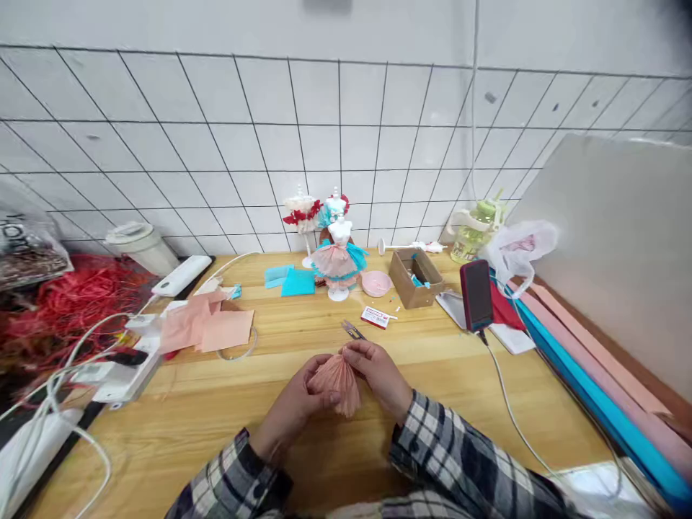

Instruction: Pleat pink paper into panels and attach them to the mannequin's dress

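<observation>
A pleated fan of peach paper [346,389] is held between my hands above the wooden table [216,418]. My left hand [303,393] grips its left side, thumb across the lower folds. The gathered top is pinched in the fingers of my right hand [381,371]. Just beyond my fingers lie small dark snips [353,330]. Farther back, a white mini dress form [339,259] stands upright in a peach and blue ruffled skirt. Flat peach paper pieces [227,330] lie at the left, and blue squares [298,282] lie left of the form.
Behind are a pink bowl [376,283], a cardboard box [415,277] and a small white-and-red box [376,317]. A phone [476,295] with a cable stands at the right, near paper rolls [595,389]. Cables, a power strip [127,367] and red shredded material [81,310] occupy the left.
</observation>
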`<action>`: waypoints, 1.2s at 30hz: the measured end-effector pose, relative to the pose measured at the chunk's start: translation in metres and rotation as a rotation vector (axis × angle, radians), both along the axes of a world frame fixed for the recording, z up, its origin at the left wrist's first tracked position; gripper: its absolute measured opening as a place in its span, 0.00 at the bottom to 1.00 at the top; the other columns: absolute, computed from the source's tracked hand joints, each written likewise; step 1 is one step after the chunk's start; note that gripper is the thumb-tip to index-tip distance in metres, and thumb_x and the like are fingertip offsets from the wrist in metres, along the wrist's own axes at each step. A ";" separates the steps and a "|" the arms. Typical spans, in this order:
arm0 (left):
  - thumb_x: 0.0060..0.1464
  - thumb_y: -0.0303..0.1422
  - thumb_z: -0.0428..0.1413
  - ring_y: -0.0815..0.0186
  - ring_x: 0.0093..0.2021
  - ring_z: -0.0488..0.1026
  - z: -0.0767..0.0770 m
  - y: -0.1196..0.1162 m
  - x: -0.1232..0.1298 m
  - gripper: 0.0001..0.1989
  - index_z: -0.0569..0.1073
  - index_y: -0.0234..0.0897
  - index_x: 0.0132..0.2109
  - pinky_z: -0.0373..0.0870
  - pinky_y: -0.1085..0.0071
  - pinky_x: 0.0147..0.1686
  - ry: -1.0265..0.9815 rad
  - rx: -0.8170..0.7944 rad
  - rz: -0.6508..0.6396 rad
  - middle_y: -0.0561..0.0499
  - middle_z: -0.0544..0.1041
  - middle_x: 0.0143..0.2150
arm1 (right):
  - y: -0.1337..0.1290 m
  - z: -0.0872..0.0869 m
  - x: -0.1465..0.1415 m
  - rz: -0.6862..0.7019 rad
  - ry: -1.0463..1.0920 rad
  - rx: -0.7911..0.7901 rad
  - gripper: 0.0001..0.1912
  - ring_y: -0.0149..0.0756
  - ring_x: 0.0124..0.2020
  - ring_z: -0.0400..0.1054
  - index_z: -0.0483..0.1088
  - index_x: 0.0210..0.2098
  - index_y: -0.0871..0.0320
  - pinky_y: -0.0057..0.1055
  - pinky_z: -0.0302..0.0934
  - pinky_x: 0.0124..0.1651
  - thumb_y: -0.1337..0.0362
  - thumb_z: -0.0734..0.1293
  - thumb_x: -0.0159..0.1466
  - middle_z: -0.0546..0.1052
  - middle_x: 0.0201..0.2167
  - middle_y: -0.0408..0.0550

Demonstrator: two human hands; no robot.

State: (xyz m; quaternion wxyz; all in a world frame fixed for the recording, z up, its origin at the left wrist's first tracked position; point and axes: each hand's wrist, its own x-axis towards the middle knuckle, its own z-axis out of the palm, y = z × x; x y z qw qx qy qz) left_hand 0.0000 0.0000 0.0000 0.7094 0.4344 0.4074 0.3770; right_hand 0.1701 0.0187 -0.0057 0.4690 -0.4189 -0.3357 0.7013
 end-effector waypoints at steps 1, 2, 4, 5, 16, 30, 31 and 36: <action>0.34 0.36 0.69 0.59 0.45 0.71 -0.001 -0.001 0.000 0.34 0.68 0.36 0.50 0.66 0.67 0.46 0.017 -0.006 -0.014 0.45 0.74 0.47 | 0.000 0.000 -0.001 -0.012 -0.005 -0.007 0.17 0.32 0.30 0.66 0.73 0.31 0.59 0.28 0.57 0.35 0.55 0.76 0.49 0.74 0.30 0.46; 0.34 0.36 0.69 0.59 0.45 0.71 -0.001 -0.001 0.000 0.34 0.68 0.36 0.50 0.66 0.66 0.46 0.031 -0.011 -0.026 0.45 0.74 0.47 | 0.000 0.000 -0.002 -0.019 -0.013 -0.011 0.17 0.31 0.29 0.66 0.73 0.31 0.59 0.28 0.56 0.33 0.55 0.76 0.49 0.74 0.29 0.45; 0.34 0.36 0.69 0.58 0.45 0.71 -0.003 -0.001 -0.001 0.34 0.68 0.36 0.50 0.67 0.66 0.45 0.049 -0.015 -0.038 0.45 0.75 0.47 | 0.000 -0.001 -0.003 -0.018 -0.042 -0.009 0.16 0.31 0.28 0.65 0.73 0.31 0.59 0.28 0.56 0.32 0.54 0.75 0.50 0.74 0.28 0.45; 0.35 0.36 0.69 0.58 0.45 0.71 -0.004 -0.001 -0.002 0.34 0.68 0.36 0.51 0.67 0.66 0.45 0.052 -0.016 -0.045 0.44 0.75 0.47 | 0.000 -0.002 -0.003 -0.008 -0.056 -0.009 0.16 0.31 0.27 0.65 0.73 0.32 0.59 0.28 0.56 0.31 0.54 0.74 0.51 0.74 0.28 0.45; 0.43 0.42 0.64 0.61 0.37 0.74 -0.007 0.024 -0.032 0.32 0.65 0.34 0.53 0.70 0.68 0.36 0.384 0.081 0.181 0.47 0.77 0.38 | 0.042 -0.015 0.093 -0.330 -0.955 0.410 0.18 0.36 0.31 0.67 0.73 0.45 0.58 0.33 0.62 0.37 0.55 0.61 0.63 0.77 0.36 0.49; 0.61 0.43 0.46 0.59 0.48 0.73 0.081 0.027 0.007 0.18 0.73 0.42 0.50 0.66 0.64 0.47 1.301 0.807 -0.140 0.47 0.77 0.48 | 0.078 -0.037 0.120 -0.088 -1.298 0.250 0.11 0.33 0.28 0.67 0.76 0.33 0.54 0.27 0.52 0.29 0.57 0.64 0.61 0.76 0.26 0.43; 0.62 0.42 0.46 0.62 0.47 0.73 0.081 0.032 0.020 0.16 0.75 0.43 0.47 0.66 0.66 0.47 1.194 0.873 -0.212 0.49 0.77 0.46 | 0.078 -0.037 0.121 -0.096 -1.280 0.246 0.10 0.32 0.27 0.66 0.76 0.33 0.54 0.26 0.51 0.28 0.58 0.64 0.60 0.75 0.25 0.42; 0.61 0.34 0.47 0.63 0.43 0.73 0.043 0.094 0.082 0.15 0.76 0.38 0.45 0.67 0.68 0.44 1.014 0.972 -0.270 0.46 0.78 0.41 | 0.080 -0.038 0.121 -0.135 -1.263 0.251 0.09 0.30 0.25 0.65 0.74 0.29 0.56 0.25 0.50 0.27 0.59 0.64 0.59 0.74 0.23 0.41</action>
